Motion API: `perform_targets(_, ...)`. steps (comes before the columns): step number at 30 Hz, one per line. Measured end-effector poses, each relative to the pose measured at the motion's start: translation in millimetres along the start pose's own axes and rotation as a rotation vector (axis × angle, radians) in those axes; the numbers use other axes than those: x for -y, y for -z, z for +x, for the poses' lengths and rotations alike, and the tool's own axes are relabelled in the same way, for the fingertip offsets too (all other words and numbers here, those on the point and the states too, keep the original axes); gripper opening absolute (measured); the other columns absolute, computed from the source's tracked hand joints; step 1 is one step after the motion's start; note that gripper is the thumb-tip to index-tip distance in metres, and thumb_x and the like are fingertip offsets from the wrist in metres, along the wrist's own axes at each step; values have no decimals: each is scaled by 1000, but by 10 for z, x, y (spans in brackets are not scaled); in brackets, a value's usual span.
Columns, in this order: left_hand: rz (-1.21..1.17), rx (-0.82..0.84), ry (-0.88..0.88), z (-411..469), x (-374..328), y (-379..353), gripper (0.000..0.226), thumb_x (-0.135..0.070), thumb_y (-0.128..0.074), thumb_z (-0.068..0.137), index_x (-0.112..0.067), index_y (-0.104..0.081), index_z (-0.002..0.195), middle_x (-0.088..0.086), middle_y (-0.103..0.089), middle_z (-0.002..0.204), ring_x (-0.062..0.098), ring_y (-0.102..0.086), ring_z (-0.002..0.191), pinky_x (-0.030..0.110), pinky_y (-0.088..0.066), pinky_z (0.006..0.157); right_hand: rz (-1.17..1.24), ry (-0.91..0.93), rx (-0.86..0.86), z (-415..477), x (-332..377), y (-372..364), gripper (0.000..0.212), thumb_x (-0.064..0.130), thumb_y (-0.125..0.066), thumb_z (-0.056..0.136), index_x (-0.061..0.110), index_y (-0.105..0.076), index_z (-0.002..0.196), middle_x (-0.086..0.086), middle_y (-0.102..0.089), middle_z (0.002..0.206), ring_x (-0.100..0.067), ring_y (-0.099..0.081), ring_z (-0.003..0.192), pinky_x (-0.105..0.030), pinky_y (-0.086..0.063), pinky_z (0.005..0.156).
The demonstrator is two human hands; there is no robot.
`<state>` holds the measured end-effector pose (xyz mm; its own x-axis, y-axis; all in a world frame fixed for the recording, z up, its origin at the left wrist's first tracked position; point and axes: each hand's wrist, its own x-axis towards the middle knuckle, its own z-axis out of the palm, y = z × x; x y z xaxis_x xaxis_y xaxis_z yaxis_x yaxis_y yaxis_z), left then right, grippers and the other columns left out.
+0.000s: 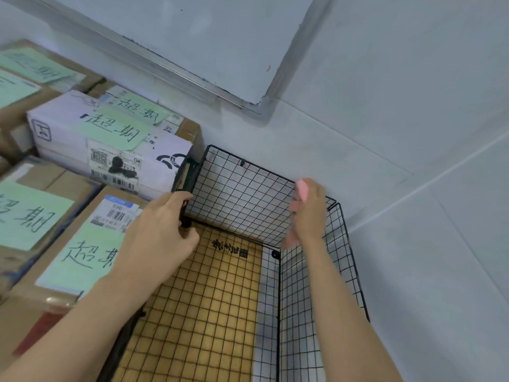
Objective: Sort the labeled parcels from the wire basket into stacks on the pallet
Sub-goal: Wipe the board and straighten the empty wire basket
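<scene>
Grey wall (358, 106) corner: wire basket (242, 188) looks emptied, parcels (68, 125) stacked beside it. My left hand (162, 230) grips its corner post, likely steadying it; right hand (308, 213) pinches a pink thing (302, 190), too blurred to identify.

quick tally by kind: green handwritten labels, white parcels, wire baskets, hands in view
green labels: 6
white parcel: 1
wire basket: 1
hands, left hand and right hand: 2
total: 10

The wire basket (242, 188) stands in the room corner, with walls behind and to its right. Stacked parcels (110, 150) lie just left, apparently touching its left edge. A board (198, 299) lies in its bottom. A whiteboard (192, 37) hangs behind.
</scene>
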<state>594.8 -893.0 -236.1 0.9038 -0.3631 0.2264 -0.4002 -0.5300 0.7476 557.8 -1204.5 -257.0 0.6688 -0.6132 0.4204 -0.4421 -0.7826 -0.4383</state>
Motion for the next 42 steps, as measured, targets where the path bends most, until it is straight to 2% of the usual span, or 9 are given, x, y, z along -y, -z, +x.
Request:
perform_targets(8,3,20,-19,12,-13,-21,59,-17,-73,80,-15,-51,135,1,-59,119,13,-51,90,35,-49,80,271,-166,-61,-124,787,-319,46,0,-52,95,23,-50,134,28,-38,123,3,-60,95,-32,-61,71)
perform_targets(13,11,17,-11,9,1,-8,59,-14,-74,78,-14,-53,134,5,-62,119,12,-48,88,39,-47,83,383,-22,118,-142,1149,-298,45,3,-56,95,17,-53,138,4,-48,139,2,-49,118,-27,-46,104)
perform_targets(19,16,22,-20,6,-16,-11,59,-16,-75,78,-15,-54,132,4,-63,111,14,-52,82,36,-45,75,421,-337,-352,-19,436,163,44,8,-59,95,16,-53,138,1,-47,141,-13,-54,118,-21,-45,99)
perform_targets(23,28,24,-29,6,-9,-19,58,-16,-75,77,-15,-55,132,3,-63,107,16,-54,82,34,-44,74,323,-398,-327,72,71,326,46,4,-54,98,12,-47,142,3,-40,146,-1,-52,87,2,-43,69)
perform_targets(28,23,25,-23,7,-12,-16,58,-17,-74,79,-16,-54,133,1,-63,109,16,-56,84,33,-45,76,213,-378,-212,-93,-19,184,53,-8,-52,94,14,-46,143,0,-44,144,-15,-47,115,-8,-47,81)
perform_targets(32,26,34,-17,11,-23,-7,57,-17,-74,79,-16,-54,132,2,-63,110,15,-57,83,32,-45,75,283,-406,-221,-161,26,229,50,-7,-51,96,12,-48,141,3,-45,138,-5,-52,98,-3,-45,76)
perform_targets(35,22,51,-12,4,-37,8,58,-16,-75,78,-17,-54,132,2,-63,108,16,-57,83,32,-46,75,344,-334,-363,-88,157,294,47,0,-57,95,15,-51,140,4,-49,138,0,-53,115,-24,-50,98)
perform_targets(37,20,47,-9,4,-45,9,59,-15,-75,77,-18,-54,132,1,-62,108,16,-57,84,32,-46,75,406,-258,-365,-38,292,288,46,-3,-55,96,9,-49,140,4,-47,138,21,-50,100,-2,-46,79)
perform_targets(42,-27,42,27,-11,-43,28,60,-12,-75,78,-20,-52,133,-1,-63,109,15,-57,86,31,-45,76,343,-142,-81,-358,487,-212,60,-2,-56,93,23,-44,146,1,-35,153,-10,-53,114,-19,-57,81)
